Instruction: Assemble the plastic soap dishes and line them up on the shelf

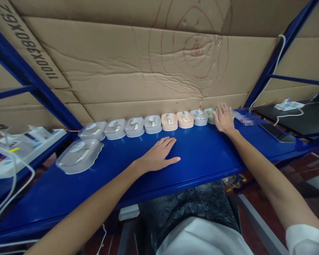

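Nine lidded plastic boxes line the blue metal shelf [202, 159]; I note my right hand [223, 118] spread flat atop the pale green box [210, 115] at the row's end. My left hand [158, 156] rests open-palmed on bare shelf, just before the peach boxes [169, 121], gripping nothing.

shelf top [202, 156]: blue painted metal, smooth, slight sheen, centre of frame
back wall [117, 63]: brown corrugated cardboard, matt, creased, upper half
lidded boxes [152, 124]: glossy plastic, translucent grey or peach, in a row mid-frame
phone [278, 132]: dark glossy glass, right
cables [5, 198]: smooth white plastic, lower left
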{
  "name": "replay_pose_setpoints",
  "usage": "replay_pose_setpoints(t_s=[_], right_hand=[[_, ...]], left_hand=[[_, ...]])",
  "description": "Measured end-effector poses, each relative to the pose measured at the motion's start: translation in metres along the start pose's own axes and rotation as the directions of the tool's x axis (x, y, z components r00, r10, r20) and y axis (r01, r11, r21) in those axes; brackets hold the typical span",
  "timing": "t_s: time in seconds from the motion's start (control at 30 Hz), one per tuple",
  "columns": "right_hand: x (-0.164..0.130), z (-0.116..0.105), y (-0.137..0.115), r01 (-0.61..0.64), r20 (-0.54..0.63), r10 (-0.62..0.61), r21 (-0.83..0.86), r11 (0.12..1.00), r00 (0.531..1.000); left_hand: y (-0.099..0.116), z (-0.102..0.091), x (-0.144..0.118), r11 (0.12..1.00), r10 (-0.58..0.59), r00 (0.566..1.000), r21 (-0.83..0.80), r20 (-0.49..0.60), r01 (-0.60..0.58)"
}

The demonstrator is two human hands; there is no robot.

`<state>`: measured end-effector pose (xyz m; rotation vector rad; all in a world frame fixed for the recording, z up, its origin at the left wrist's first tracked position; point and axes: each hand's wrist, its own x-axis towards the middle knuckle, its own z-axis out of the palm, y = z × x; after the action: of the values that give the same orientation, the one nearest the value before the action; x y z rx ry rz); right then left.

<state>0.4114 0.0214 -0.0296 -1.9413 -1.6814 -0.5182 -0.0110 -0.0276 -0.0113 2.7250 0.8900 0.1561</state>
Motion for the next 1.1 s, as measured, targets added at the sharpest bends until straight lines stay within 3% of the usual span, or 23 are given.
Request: replay_pose_setpoints(t_s=[0.13,0.23,0.4,0.53,0.87,1.1], right_hand=[[-0.002,-0.004,-0.033,0.244,0.090,-0.248,0.055,0.968,0.965],[-0.005,-0.002,-0.059,0.338,0.177,-0.341,0.051,0.940,0.923],[-0.002,0.005,-0.090,0.304,0.287,-0.297,0.022,0.953,0.911],[0.002,0.009,-0.103,0.297,0.310,-0.281,-0.006,0.955,0.908],[-0.018,-0.009,-0.107,0.314,0.328,-0.285,-0.037,0.949,0.901],[-0.046,-0.022,-0.107,0.344,0.286,-0.320,-0.036,0.938,0.903]], left_hand=[[0.000,0.000,0.000,1.000,0.015,1.000,0.006,-0.013,-0.015],[-0.001,0.000,0.000,1.000,0.020,1.000,0.008,-0.020,-0.020],[-0.004,0.003,0.000,0.999,0.042,0.998,0.001,-0.046,-0.042],[-0.005,0.004,0.000,0.999,0.043,0.998,0.004,-0.043,-0.043],[-0.002,0.001,0.001,0.999,0.042,0.998,0.014,-0.050,-0.041],[-0.008,0.003,0.002,0.999,0.055,0.990,0.009,-0.130,-0.054]])
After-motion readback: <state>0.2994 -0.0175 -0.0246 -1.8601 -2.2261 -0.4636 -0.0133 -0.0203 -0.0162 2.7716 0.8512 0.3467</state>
